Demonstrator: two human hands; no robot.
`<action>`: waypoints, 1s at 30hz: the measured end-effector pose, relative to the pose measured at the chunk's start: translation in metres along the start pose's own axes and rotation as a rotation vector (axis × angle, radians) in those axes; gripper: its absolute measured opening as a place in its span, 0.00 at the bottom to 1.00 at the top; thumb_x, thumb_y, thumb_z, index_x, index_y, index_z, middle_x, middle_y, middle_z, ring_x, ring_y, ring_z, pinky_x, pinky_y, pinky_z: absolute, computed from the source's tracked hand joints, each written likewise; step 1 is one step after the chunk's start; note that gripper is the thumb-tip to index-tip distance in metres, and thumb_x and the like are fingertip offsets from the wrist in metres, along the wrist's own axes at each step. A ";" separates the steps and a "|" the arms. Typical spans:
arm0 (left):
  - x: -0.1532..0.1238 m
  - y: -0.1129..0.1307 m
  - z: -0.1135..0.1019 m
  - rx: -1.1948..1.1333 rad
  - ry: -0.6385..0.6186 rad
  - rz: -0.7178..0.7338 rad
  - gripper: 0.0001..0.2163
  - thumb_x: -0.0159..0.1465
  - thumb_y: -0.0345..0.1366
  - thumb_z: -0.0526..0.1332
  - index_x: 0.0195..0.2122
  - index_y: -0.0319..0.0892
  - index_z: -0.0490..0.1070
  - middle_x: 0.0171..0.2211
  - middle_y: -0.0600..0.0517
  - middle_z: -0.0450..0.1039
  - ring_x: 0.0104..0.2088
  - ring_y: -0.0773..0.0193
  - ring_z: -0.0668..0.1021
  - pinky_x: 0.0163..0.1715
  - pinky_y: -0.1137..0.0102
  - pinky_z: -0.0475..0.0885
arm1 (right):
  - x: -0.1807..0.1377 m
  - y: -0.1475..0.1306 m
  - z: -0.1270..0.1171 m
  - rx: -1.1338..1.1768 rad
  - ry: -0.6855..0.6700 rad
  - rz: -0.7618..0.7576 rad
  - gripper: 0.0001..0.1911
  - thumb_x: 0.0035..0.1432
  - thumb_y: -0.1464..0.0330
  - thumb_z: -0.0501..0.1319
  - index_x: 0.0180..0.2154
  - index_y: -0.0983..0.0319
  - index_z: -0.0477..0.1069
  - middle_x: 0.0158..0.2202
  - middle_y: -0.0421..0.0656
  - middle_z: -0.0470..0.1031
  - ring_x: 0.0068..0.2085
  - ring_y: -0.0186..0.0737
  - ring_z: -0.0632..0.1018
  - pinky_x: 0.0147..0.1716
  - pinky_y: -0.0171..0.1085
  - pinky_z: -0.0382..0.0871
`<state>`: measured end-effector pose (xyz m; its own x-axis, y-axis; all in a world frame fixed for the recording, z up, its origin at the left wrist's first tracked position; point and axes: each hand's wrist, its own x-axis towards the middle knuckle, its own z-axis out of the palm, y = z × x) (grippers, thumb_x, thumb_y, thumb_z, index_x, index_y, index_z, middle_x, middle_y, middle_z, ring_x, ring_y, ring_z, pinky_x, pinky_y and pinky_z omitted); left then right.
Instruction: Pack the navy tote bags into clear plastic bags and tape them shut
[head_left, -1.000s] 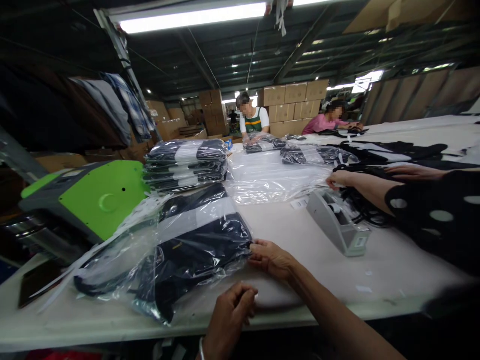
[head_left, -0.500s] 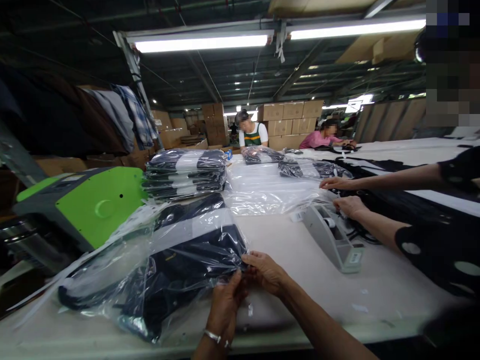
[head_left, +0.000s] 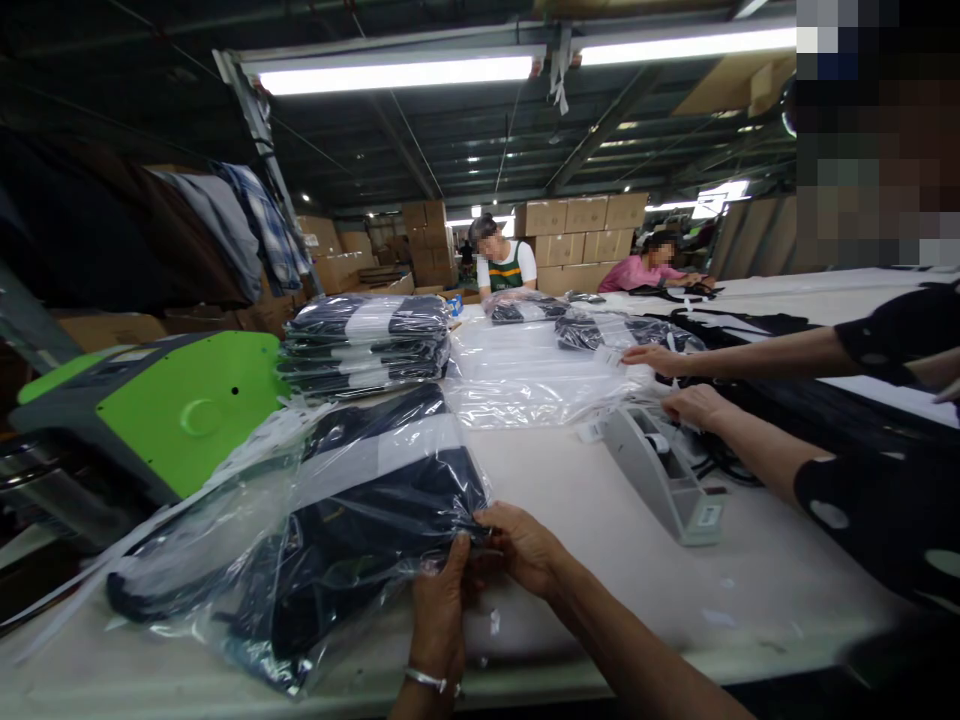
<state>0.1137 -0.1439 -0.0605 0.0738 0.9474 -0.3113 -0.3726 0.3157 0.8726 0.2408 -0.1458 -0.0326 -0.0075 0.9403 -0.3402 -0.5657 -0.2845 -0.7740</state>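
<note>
A dark folded garment (head_left: 352, 545) lies in a clear plastic bag (head_left: 195, 570) on the table in front of me, with a pale band (head_left: 382, 450) across it. At the bag's near right corner my left hand (head_left: 442, 590), a bracelet on its wrist, pinches the plastic with thumb up. My right hand (head_left: 521, 545) grips the same corner from the right, its fingers closed on plastic and cloth. The tips of several fingers are hidden under the bag.
Left stands a green machine (head_left: 195, 410); behind the bag is a stack of bagged garments (head_left: 367, 340). A grey tape dispenser (head_left: 664, 480) sits right of centre. A co-worker's hands (head_left: 697, 405) reach in beside it, near clear plastic bags (head_left: 517, 395). Other people work farther back.
My hands and the bagged garment shift slightly left in view, still gripped at the same corner. At right, the co-worker's farther hand has moved left and now holds a small white tag.
</note>
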 end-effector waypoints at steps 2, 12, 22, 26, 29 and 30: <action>0.000 -0.004 0.001 0.032 0.000 0.056 0.27 0.47 0.52 0.75 0.39 0.33 0.78 0.35 0.41 0.82 0.29 0.58 0.82 0.22 0.73 0.71 | -0.002 0.000 0.004 0.011 -0.004 0.011 0.18 0.40 0.63 0.69 0.34 0.62 0.70 0.29 0.38 0.76 0.28 0.37 0.74 0.25 0.35 0.67; 0.003 -0.011 -0.006 -0.064 0.048 0.009 0.22 0.48 0.43 0.77 0.38 0.34 0.77 0.38 0.41 0.81 0.30 0.59 0.82 0.22 0.73 0.75 | 0.004 0.011 0.014 0.006 0.080 -0.066 0.14 0.36 0.69 0.63 0.31 0.62 0.67 0.23 0.36 0.72 0.23 0.33 0.70 0.21 0.33 0.61; -0.004 0.013 0.006 -0.137 0.050 -0.133 0.03 0.60 0.26 0.65 0.35 0.33 0.75 0.29 0.44 0.81 0.23 0.62 0.81 0.18 0.74 0.75 | -0.002 0.003 0.011 -0.113 0.038 -0.048 0.17 0.38 0.68 0.68 0.32 0.61 0.66 0.26 0.37 0.73 0.27 0.35 0.73 0.24 0.34 0.66; -0.003 0.012 0.006 -0.142 0.079 -0.125 0.02 0.60 0.25 0.64 0.35 0.32 0.75 0.29 0.44 0.80 0.21 0.64 0.79 0.16 0.74 0.74 | 0.007 -0.002 0.007 -0.097 0.043 0.066 0.21 0.48 0.51 0.67 0.31 0.62 0.69 0.24 0.39 0.73 0.25 0.36 0.73 0.24 0.35 0.67; -0.004 0.010 0.006 -0.144 0.089 -0.115 0.04 0.59 0.26 0.65 0.35 0.32 0.75 0.29 0.45 0.80 0.22 0.64 0.80 0.16 0.75 0.74 | 0.016 0.000 0.008 -0.129 0.038 0.057 0.21 0.47 0.52 0.69 0.32 0.63 0.70 0.23 0.38 0.73 0.23 0.34 0.71 0.21 0.34 0.66; -0.004 0.010 0.005 -0.144 0.088 -0.115 0.05 0.58 0.26 0.66 0.36 0.32 0.75 0.30 0.45 0.80 0.22 0.64 0.80 0.16 0.75 0.74 | 0.019 0.001 0.008 -0.140 0.033 0.043 0.20 0.45 0.55 0.71 0.32 0.62 0.70 0.23 0.38 0.73 0.22 0.33 0.71 0.21 0.34 0.66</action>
<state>0.1147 -0.1440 -0.0484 0.0445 0.8952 -0.4434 -0.4956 0.4051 0.7683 0.2331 -0.1268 -0.0356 -0.0010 0.9206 -0.3905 -0.4447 -0.3502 -0.8244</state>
